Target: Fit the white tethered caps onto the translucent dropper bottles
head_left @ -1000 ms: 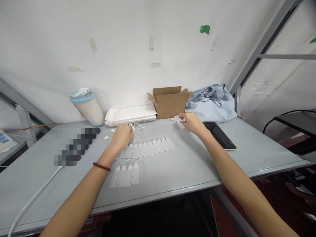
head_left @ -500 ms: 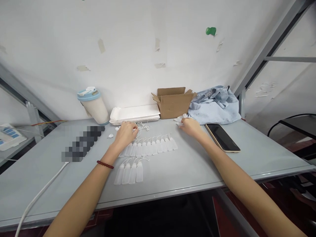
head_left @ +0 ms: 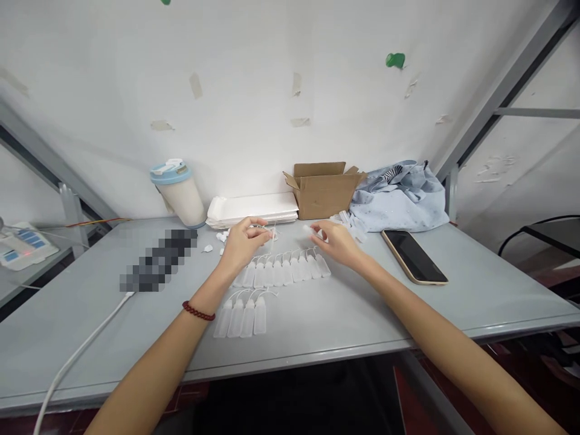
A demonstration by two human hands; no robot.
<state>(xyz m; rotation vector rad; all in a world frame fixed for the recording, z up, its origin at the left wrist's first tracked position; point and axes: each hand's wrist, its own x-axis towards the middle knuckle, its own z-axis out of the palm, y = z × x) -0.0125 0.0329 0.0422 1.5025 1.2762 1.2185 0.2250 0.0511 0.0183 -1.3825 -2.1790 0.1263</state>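
My left hand [head_left: 244, 244], with a dark red bracelet on its wrist, pinches a thin white string [head_left: 273, 234] above the table. Across from it, my right hand [head_left: 338, 243] grips a small translucent plastic bottle [head_left: 308, 230] between thumb and fingers, its lower part hidden by them. Below both hands lies a row of similar bottles [head_left: 288, 273] with white strings at their tops. Closer to me is a shorter row of bottles [head_left: 241, 317], also with strings. Loose bottles [head_left: 354, 227] lie behind my right hand. Small white pieces [head_left: 222, 236] sit beside my left hand.
Along the wall stand a tumbler with a blue lid [head_left: 181, 193], a stack of white sheets [head_left: 254, 208], an open cardboard box [head_left: 327, 196] and light blue cloth [head_left: 403, 196]. A phone [head_left: 414, 257] lies at right; a white cable [head_left: 86, 344] runs along the left.
My right hand has come left from the loose bottles, carrying one. My left hand has lifted from the string pile with a white string. The view has shifted slightly.
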